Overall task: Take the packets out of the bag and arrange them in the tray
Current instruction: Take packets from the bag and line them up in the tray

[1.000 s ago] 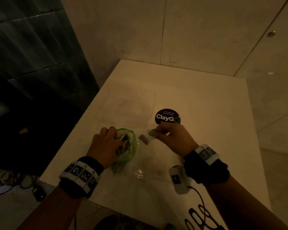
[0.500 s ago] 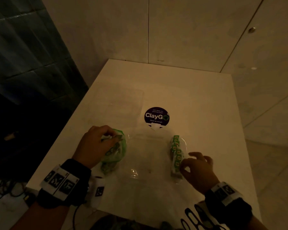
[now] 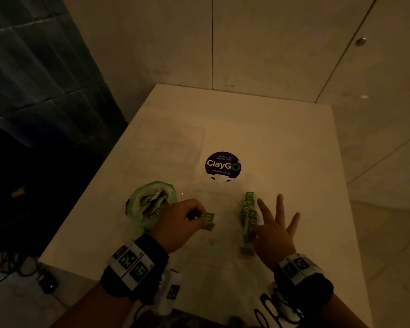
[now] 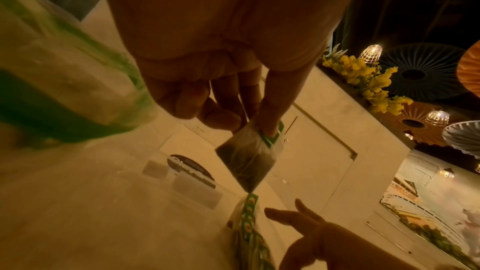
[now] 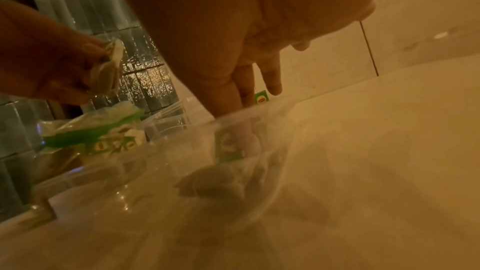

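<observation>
On the white tabletop (image 3: pixel 282 147), seen from the head camera, a green-rimmed plastic bag (image 3: pixel 152 202) lies open at the near left with packets showing inside. Just right of it, the left hand (image 3: pixel 182 221) pinches a single packet (image 3: pixel 208 220) by its green tag. Farther right, a row of packets (image 3: pixel 247 214) stands on edge in a clear tray (image 3: pixel 213 192) whose outline is faint in the dim light. The right hand (image 3: pixel 273 230) has its fingers spread beside that row, holding nothing. A round dark ClayGo sticker (image 3: pixel 223 166) sits beyond the tray.

From the left wrist, thumb and fingers of the left hand (image 4: pixel 221 81) clamp the tag of the packet (image 4: pixel 246 157), which hangs above the tabletop. Below it the row of packets (image 4: pixel 249 219) runs toward the camera, with the right hand (image 4: pixel 311 239) open beside it.

From the right wrist, the right hand (image 5: pixel 249 69) points its straight fingers down into the tray (image 5: pixel 259 114), touching the packets (image 5: pixel 228 147) there. At left, the left hand (image 5: pixel 52 56) holds its packet (image 5: pixel 109 69) above the bag (image 5: pixel 91 128).
</observation>
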Demonstrator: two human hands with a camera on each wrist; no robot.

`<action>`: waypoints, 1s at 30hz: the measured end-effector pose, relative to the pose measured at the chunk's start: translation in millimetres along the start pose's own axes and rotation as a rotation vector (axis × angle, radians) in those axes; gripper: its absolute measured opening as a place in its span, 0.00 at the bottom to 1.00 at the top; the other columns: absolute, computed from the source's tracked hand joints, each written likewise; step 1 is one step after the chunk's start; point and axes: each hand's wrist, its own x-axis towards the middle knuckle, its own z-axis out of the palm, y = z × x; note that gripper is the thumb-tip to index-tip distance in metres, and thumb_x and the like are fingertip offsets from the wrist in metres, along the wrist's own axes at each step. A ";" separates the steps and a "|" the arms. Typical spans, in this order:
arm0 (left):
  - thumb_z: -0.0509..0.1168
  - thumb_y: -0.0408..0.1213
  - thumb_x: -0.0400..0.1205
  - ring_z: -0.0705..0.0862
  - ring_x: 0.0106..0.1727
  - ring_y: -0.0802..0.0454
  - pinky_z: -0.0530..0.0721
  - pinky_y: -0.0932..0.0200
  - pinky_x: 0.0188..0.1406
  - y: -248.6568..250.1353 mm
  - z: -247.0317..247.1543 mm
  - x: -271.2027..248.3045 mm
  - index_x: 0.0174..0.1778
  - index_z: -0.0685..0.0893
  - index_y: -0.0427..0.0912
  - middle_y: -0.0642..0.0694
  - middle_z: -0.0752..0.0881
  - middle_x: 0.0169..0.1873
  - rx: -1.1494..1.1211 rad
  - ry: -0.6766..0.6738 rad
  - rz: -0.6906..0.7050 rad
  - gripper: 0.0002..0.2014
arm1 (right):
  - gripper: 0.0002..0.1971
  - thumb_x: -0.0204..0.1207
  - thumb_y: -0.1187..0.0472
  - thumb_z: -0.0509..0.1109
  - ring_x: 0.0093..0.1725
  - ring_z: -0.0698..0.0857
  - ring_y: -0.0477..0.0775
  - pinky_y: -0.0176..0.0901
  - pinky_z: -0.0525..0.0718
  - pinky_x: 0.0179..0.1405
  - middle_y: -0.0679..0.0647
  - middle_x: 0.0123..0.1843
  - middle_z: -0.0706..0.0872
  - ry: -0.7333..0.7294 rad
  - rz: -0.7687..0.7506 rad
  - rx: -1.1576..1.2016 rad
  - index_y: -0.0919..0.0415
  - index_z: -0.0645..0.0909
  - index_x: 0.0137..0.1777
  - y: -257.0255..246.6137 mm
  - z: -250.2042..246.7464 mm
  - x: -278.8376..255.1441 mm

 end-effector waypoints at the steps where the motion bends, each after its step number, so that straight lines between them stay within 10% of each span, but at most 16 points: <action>1: 0.72 0.38 0.76 0.79 0.36 0.54 0.75 0.68 0.36 -0.8 2.7 0.2 0.34 0.81 0.49 0.50 0.83 0.32 -0.002 -0.013 0.001 0.08 | 0.17 0.73 0.40 0.68 0.69 0.11 0.68 0.85 0.24 0.63 0.46 0.85 0.35 0.001 0.000 -0.011 0.39 0.83 0.60 0.2 -0.8 1.6; 11: 0.72 0.34 0.75 0.79 0.35 0.57 0.78 0.68 0.37 -4.2 22.7 8.7 0.34 0.81 0.48 0.50 0.82 0.32 -0.072 -0.070 -0.061 0.07 | 0.13 0.75 0.45 0.66 0.76 0.18 0.66 0.79 0.25 0.69 0.48 0.86 0.41 0.083 0.005 0.082 0.40 0.81 0.59 4.6 -2.6 -2.8; 15: 0.72 0.35 0.75 0.82 0.35 0.58 0.82 0.61 0.40 -1.9 38.1 15.9 0.34 0.82 0.49 0.53 0.84 0.32 -0.050 -0.116 -0.064 0.07 | 0.18 0.73 0.49 0.70 0.81 0.55 0.60 0.63 0.61 0.79 0.49 0.77 0.68 0.307 -0.085 0.390 0.46 0.78 0.63 7.7 -9.9 -18.3; 19: 0.71 0.34 0.76 0.82 0.34 0.62 0.78 0.68 0.38 9.5 55.7 22.2 0.36 0.84 0.48 0.56 0.83 0.31 -0.072 -0.203 -0.040 0.05 | 0.11 0.76 0.52 0.70 0.47 0.81 0.48 0.37 0.76 0.48 0.41 0.44 0.82 0.164 -0.221 0.587 0.46 0.80 0.58 4.7 -25.9 -26.6; 22: 0.71 0.37 0.76 0.83 0.37 0.59 0.80 0.65 0.40 16.3 63.8 25.7 0.40 0.85 0.47 0.55 0.85 0.33 -0.072 -0.250 -0.036 0.00 | 0.04 0.79 0.54 0.67 0.41 0.79 0.49 0.37 0.70 0.41 0.42 0.35 0.78 0.185 -0.206 0.510 0.49 0.83 0.47 9.5 -26.6 -23.2; 25: 0.64 0.32 0.79 0.85 0.52 0.52 0.82 0.58 0.50 5.6 68.1 36.2 0.54 0.84 0.44 0.47 0.88 0.51 -0.124 -0.212 -0.164 0.09 | 0.08 0.78 0.49 0.68 0.57 0.75 0.52 0.42 0.72 0.51 0.45 0.52 0.83 0.186 -0.105 0.414 0.48 0.85 0.51 19.0 -12.9 -19.1; 30: 0.56 0.23 0.80 0.79 0.63 0.48 0.79 0.53 0.56 -0.8 74.1 50.4 0.72 0.70 0.40 0.40 0.78 0.69 -0.339 -0.275 -0.411 0.23 | 0.07 0.74 0.42 0.68 0.82 0.31 0.63 0.73 0.44 0.78 0.42 0.85 0.49 0.070 -0.015 0.326 0.36 0.86 0.49 14.9 7.2 -22.3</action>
